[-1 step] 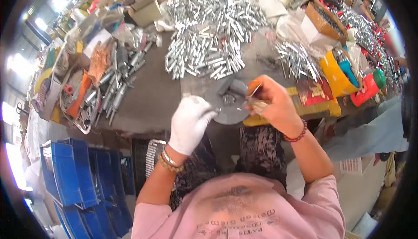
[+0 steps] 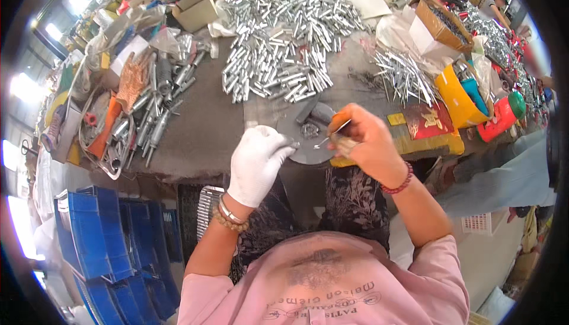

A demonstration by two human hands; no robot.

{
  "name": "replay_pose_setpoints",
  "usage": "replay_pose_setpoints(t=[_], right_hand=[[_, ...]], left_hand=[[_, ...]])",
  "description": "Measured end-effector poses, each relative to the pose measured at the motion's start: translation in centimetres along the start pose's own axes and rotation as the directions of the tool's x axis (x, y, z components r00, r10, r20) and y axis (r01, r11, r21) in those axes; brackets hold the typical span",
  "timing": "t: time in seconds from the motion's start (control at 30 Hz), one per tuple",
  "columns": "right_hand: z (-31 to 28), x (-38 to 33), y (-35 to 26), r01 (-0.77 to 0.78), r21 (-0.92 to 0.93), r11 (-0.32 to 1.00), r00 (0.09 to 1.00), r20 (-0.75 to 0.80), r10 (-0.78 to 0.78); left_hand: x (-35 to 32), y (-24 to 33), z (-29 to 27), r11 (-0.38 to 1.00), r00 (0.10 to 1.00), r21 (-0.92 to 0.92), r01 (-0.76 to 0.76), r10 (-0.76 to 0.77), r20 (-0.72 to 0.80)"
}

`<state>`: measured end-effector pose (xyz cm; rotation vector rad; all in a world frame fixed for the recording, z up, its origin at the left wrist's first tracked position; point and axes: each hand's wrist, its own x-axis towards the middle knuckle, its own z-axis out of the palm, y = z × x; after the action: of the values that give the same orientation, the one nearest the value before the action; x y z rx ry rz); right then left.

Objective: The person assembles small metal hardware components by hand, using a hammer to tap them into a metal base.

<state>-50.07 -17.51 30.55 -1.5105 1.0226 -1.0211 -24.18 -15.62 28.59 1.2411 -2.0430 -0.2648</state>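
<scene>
My left hand, in a white glove, is pinched shut near the edge of a round grey plate. Between its fingertips is something small and dark that I cannot make out. Across the plate, my bare right hand is closed around a thin metal tool, whose bright tip points toward the left hand. My fingers hide most of that tool. A small heap of shiny little parts lies on the plate, beside a dark bar-shaped block.
Beyond the plate spreads a large pile of short silver metal tubes. Thin metal rods lie to its right, near a yellow container and a red bottle. Longer metal tubes lie left; blue bins stand below.
The view has shifted slightly. My right hand has moved a little, and the bright tip of its tool now shows over the plate. The left hand keeps its pinch.
</scene>
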Motion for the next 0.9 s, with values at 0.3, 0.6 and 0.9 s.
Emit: replay_pose_setpoints(t=[0.3, 0.6, 0.9], right_hand=[[1.2, -1.7, -0.6, 0.280, -0.616, 0.736, 0.958, 0.132, -0.254], [2.2, -1.0, 0.3, 0.407, -0.833, 0.374, 0.872, 0.233, -0.430], [2.0, -0.7, 1.0, 0.466, -0.811, 0.354, 0.829, 0.259, -0.496]], left_hand=[[-0.9, 0.2, -0.1, 0.997, 0.997, -0.050, 0.066, -0.064, 0.052], [-1.1, 0.1, 0.1, 0.995, 0.998, -0.073, 0.064, -0.061, 0.035], [-1.1, 0.0, 0.3, 0.990, 0.995, -0.101, 0.098, -0.097, 0.018]])
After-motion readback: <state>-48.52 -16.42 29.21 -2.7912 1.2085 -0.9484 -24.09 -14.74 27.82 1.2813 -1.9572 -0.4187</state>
